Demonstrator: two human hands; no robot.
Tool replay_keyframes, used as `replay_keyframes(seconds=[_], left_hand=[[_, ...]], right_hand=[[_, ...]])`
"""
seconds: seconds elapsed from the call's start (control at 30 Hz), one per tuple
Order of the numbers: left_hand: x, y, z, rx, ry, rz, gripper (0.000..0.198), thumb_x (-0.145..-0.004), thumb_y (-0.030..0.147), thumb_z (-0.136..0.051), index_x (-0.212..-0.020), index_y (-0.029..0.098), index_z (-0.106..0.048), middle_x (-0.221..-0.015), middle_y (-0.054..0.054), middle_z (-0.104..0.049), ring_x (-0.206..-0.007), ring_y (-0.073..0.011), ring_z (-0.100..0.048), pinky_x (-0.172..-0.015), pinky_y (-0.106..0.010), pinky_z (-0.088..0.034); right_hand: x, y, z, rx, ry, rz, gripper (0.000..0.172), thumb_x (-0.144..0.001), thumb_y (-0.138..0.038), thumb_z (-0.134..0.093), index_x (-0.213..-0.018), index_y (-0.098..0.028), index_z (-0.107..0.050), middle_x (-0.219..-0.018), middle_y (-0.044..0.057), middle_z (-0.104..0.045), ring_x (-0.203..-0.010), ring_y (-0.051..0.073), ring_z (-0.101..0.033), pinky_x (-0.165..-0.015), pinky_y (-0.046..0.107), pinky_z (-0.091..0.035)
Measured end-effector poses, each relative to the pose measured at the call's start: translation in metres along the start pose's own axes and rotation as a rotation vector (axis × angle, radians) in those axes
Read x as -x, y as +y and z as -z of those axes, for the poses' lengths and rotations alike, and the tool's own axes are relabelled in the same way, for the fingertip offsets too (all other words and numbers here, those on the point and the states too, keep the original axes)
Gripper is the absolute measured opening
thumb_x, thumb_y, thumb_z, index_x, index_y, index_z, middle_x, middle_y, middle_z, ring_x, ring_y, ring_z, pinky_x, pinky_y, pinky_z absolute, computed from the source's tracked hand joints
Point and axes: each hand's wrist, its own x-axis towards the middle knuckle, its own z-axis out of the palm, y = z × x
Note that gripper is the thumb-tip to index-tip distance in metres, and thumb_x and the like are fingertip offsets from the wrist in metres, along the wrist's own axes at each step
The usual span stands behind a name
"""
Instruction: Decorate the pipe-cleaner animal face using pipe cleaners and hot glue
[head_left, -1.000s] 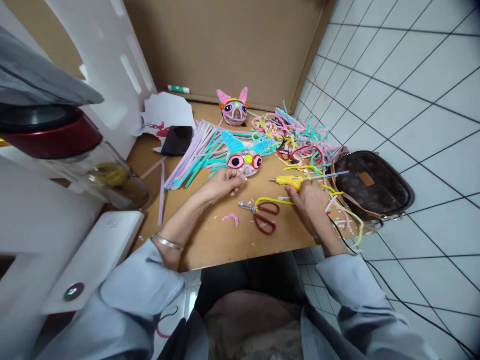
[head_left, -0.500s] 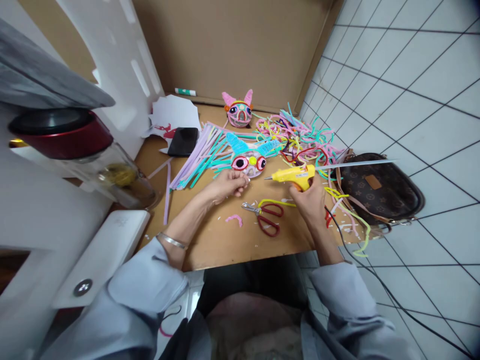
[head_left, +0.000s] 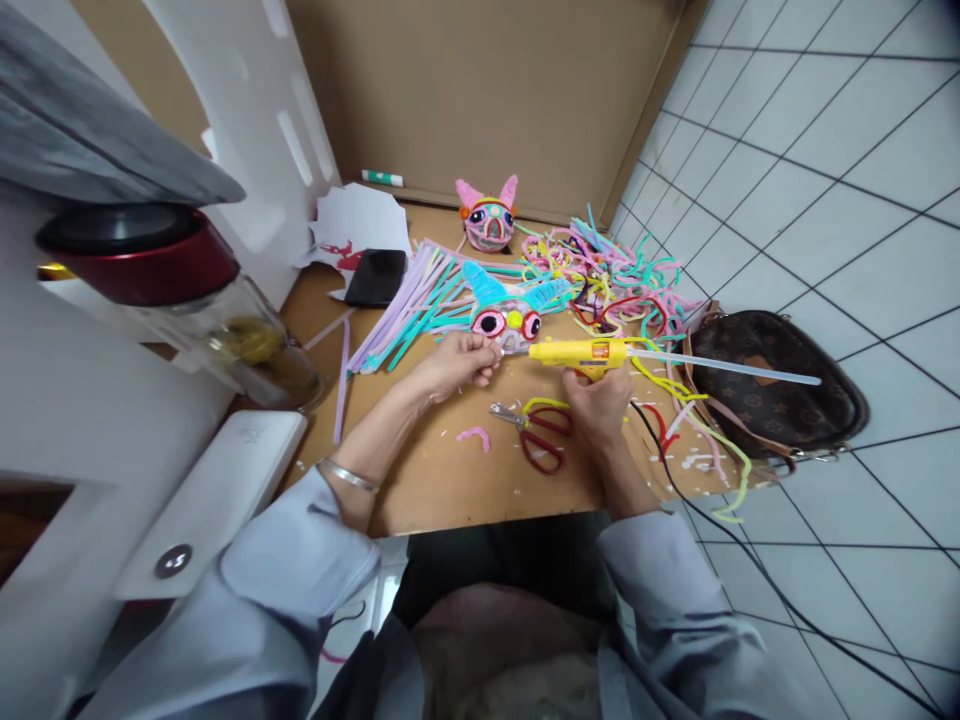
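My left hand (head_left: 457,360) pinches the lower edge of a pipe-cleaner mask (head_left: 508,318) with blue ears and big pink eyes, lying on the wooden table (head_left: 442,480). My right hand (head_left: 598,400) grips a yellow glue gun (head_left: 581,353), held level with its nozzle at the mask's lower edge. A long clear glue stick (head_left: 731,367) juts out of the gun's back to the right.
Red scissors (head_left: 536,435) and a pink scrap (head_left: 478,436) lie near the front edge. Sorted pipe cleaners (head_left: 405,310), a tangled heap (head_left: 607,275), a finished pink-eared mask (head_left: 489,217), a black phone (head_left: 375,277), a brown bag (head_left: 780,385) and a jar (head_left: 225,330) surround the work.
My right hand lifted the glue gun off the table and swung it left until the nozzle reached the mask. My left hand stayed on the mask.
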Motion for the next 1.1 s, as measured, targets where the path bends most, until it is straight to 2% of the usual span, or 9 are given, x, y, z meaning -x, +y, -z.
replay_keyframes(seconds=[0.2,0.67,0.87,1.1], left_hand=[[0.0012,0.0018,-0.0018,-0.007,0.009,-0.007,0.026,-0.084,-0.003,-0.055,-0.063,0.011,-0.059,-0.054,0.004,-0.055,-0.042,-0.0029,-0.047,-0.046,-0.014,-0.041],[0.003,0.0048,-0.0037,-0.021,0.005,0.01,0.027,-0.085,-0.005,-0.051,-0.064,0.01,-0.06,-0.055,0.004,-0.056,-0.042,-0.0028,-0.048,-0.046,-0.014,-0.041],[0.0016,0.0019,-0.0024,-0.011,-0.02,0.001,0.023,-0.082,0.0,-0.061,-0.062,0.011,-0.06,-0.054,0.004,-0.057,-0.044,-0.0036,-0.048,-0.047,-0.015,-0.043],[0.0016,0.0013,-0.0017,-0.022,-0.023,-0.001,0.02,-0.081,-0.001,-0.06,-0.065,0.011,-0.061,-0.057,0.004,-0.057,-0.046,-0.0035,-0.049,-0.049,-0.015,-0.044]], right_hand=[[0.0043,0.0003,-0.0027,0.03,-0.071,0.039,0.016,-0.068,-0.032,-0.058,-0.079,-0.02,-0.057,-0.073,0.008,-0.061,-0.076,0.029,-0.064,-0.074,0.043,-0.053],[0.0064,-0.001,-0.0032,0.052,-0.076,0.075,0.023,-0.071,-0.026,-0.059,-0.09,-0.014,-0.064,-0.079,0.01,-0.064,-0.083,0.029,-0.064,-0.076,0.039,-0.051],[0.0054,-0.0001,-0.0028,0.069,-0.087,0.092,0.017,-0.073,-0.027,-0.057,-0.085,-0.017,-0.061,-0.077,0.008,-0.062,-0.081,0.028,-0.063,-0.075,0.038,-0.051],[0.0053,0.0009,-0.0044,0.078,-0.078,0.051,0.013,-0.07,-0.03,-0.058,-0.08,-0.021,-0.057,-0.074,0.007,-0.061,-0.077,0.028,-0.061,-0.071,0.04,-0.05]])
